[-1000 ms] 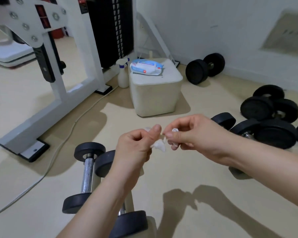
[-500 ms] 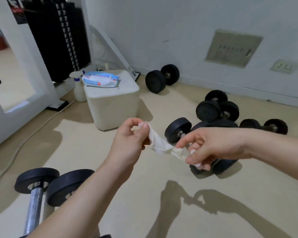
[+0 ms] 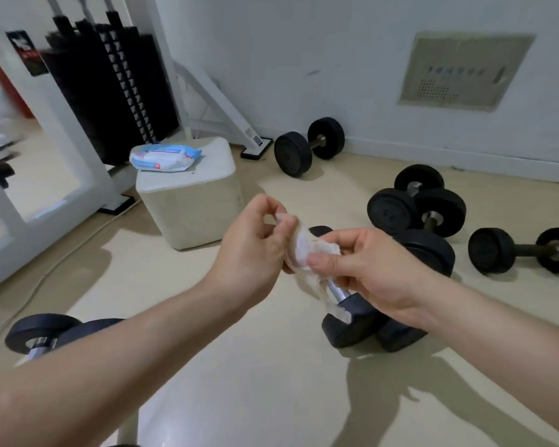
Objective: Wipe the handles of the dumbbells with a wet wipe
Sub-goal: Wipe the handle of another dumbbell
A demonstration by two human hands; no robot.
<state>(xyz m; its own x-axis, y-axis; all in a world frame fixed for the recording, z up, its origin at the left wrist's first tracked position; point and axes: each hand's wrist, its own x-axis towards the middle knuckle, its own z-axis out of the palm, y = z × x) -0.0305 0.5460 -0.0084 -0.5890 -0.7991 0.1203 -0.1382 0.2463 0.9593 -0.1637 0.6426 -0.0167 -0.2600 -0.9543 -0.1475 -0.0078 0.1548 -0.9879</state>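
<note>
Both hands hold one crumpled white wet wipe (image 3: 307, 250) in mid-air. My left hand (image 3: 255, 243) pinches its upper end between thumb and fingers. My right hand (image 3: 371, 269) grips its lower part, and a loose tail hangs down. Right below them a black dumbbell (image 3: 349, 321) with a chrome handle lies on the floor, partly hidden by my right hand. Two more black dumbbells (image 3: 417, 208) lie behind it, another dumbbell (image 3: 523, 250) lies to the right, and one dumbbell (image 3: 309, 146) rests by the wall. A further dumbbell (image 3: 42, 333) pokes out at the lower left.
A pack of wet wipes (image 3: 163, 156) lies on a cream cube stool (image 3: 191, 201). A white weight machine frame (image 3: 88, 150) with a black plate stack (image 3: 110, 91) stands at the left. A cable (image 3: 46, 275) runs across the beige floor.
My hands have come together, bunching the wipe that was stretched between them. The view has shifted so the dumbbell group on the right sits closer under my hands.
</note>
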